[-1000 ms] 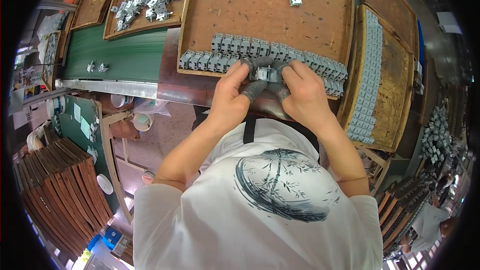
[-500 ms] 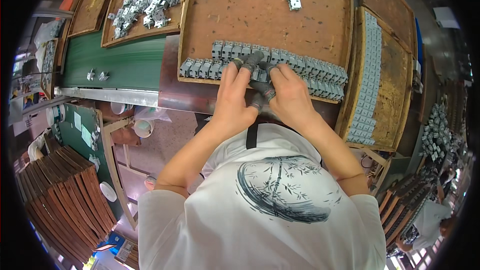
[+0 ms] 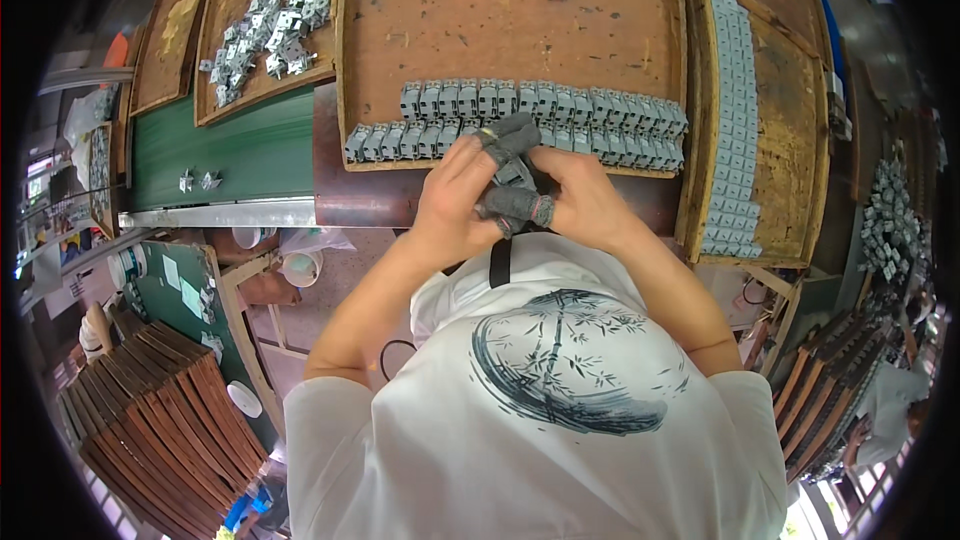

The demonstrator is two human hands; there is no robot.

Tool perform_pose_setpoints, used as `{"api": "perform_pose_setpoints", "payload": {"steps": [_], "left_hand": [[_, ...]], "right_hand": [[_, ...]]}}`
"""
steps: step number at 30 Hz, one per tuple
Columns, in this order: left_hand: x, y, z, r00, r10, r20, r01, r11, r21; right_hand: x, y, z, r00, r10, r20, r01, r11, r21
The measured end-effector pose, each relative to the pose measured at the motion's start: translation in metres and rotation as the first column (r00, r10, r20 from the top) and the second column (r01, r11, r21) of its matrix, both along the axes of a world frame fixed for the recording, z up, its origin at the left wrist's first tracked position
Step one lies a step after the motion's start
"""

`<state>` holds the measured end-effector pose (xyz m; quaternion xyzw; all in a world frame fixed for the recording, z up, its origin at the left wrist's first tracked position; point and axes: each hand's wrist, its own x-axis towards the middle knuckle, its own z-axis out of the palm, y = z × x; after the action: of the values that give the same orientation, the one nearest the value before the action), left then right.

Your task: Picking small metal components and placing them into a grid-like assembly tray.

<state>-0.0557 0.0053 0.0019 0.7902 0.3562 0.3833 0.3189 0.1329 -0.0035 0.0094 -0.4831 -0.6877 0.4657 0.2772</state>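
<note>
My left hand [image 3: 450, 195] and my right hand [image 3: 585, 202] meet in front of my chest, just off the near edge of a brown wooden tray [image 3: 500, 30]. The fingertips wear grey finger covers and are pinched together on a small grey part [image 3: 515, 176], mostly hidden by the fingers. Two rows of the same grey parts [image 3: 590, 105] stand along the tray's near edge, right beyond my fingers. My white printed shirt fills the lower picture.
A tray on the right [image 3: 790, 90] carries columns of grey parts. A tray at the upper left holds loose metal parts [image 3: 270, 25]. A green belt [image 3: 230, 150] bears two small pieces. Stacked brown trays [image 3: 150, 430] stand lower left. Another person [image 3: 890, 410] is at the lower right.
Both hands have drawn back from the rows of parts toward my body, with the fingers closing together over the small part. The view has shifted a little.
</note>
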Motion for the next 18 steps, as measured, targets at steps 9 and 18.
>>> {"api": "perform_pose_setpoints", "payload": {"steps": [9,18], "left_hand": [[-0.113,0.106,-0.039,0.963,0.168,-0.209,-0.254,0.823,-0.508],[-0.124,0.142,-0.036,0.974,-0.187,-0.130,-0.024,0.486,-0.874]], "right_hand": [[0.147,-0.045,0.009,0.678,-0.724,-0.124,0.718,0.689,-0.097],[0.297,-0.128,-0.030,0.285,-0.949,0.138,0.956,0.291,0.026]]}}
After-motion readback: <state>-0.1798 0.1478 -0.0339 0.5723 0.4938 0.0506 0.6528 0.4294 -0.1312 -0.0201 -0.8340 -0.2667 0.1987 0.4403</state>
